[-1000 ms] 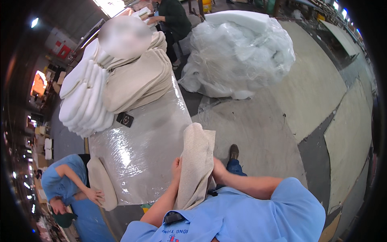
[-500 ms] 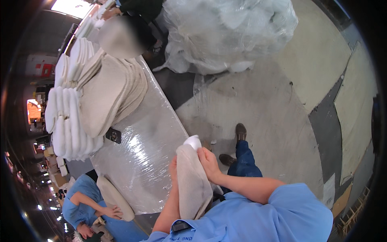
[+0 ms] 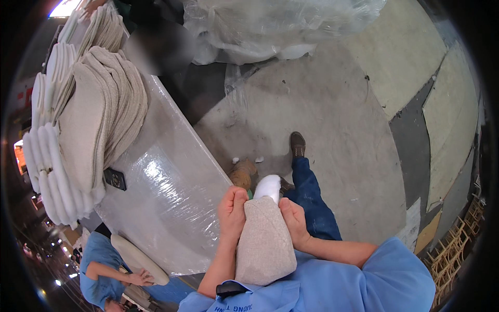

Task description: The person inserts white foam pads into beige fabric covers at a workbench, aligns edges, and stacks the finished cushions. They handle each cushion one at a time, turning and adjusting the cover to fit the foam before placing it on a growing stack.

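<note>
A beige fabric cushion cover [image 3: 265,244] is held up in front of my body, above the floor just off the table's near corner. White padding [image 3: 268,188] pokes out of its far end. My left hand [image 3: 232,213] is closed in a fist on the cover's left edge near that opening. On the opposite edge, my right hand [image 3: 294,221] grips the fabric, thumb uppermost. The cover hangs between both hands and widens toward my shirt. How much padding lies inside is hidden by the fabric.
A plastic-wrapped table [image 3: 171,203] stands at left, bearing stacked beige cushion pieces [image 3: 104,104], white padding rolls [image 3: 52,182] and a black phone [image 3: 115,179]. A co-worker [image 3: 99,265] handles a beige cushion [image 3: 139,259]. A large plastic-wrapped white bundle [image 3: 280,26] lies ahead.
Both hands have shifted slightly and now pull the cover's edges apart, so it looks broader. My left fist shows more fully. The view has turned, moving the table and stacks leftward.
</note>
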Action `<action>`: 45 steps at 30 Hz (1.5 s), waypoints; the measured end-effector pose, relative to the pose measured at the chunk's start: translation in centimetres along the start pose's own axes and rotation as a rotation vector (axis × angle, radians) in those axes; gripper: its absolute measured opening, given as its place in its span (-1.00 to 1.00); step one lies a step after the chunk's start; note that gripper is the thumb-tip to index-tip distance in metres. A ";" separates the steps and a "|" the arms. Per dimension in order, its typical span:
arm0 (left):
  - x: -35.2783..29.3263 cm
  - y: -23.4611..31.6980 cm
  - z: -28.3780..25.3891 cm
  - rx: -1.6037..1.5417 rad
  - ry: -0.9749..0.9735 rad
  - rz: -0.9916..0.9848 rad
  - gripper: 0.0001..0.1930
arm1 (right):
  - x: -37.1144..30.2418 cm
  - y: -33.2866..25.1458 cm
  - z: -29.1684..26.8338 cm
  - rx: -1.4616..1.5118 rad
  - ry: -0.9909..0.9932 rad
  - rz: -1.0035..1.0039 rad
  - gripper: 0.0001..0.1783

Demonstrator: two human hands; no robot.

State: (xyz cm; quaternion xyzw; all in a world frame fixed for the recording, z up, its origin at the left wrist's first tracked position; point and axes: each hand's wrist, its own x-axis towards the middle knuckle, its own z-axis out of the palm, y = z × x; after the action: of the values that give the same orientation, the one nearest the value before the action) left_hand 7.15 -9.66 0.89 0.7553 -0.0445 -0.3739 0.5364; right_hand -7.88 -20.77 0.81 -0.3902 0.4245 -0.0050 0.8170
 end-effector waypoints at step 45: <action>-1.5 -0.4 1.7 0.046 0.050 -0.103 -0.72 | -0.5 6.3 -2.1 -0.122 -0.158 0.027 -0.75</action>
State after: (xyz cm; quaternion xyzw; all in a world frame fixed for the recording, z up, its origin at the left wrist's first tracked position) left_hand 4.86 -10.13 1.09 0.7780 -0.0008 -0.3806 0.4998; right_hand -11.68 -17.56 -3.54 -0.4324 0.3635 0.0627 0.8228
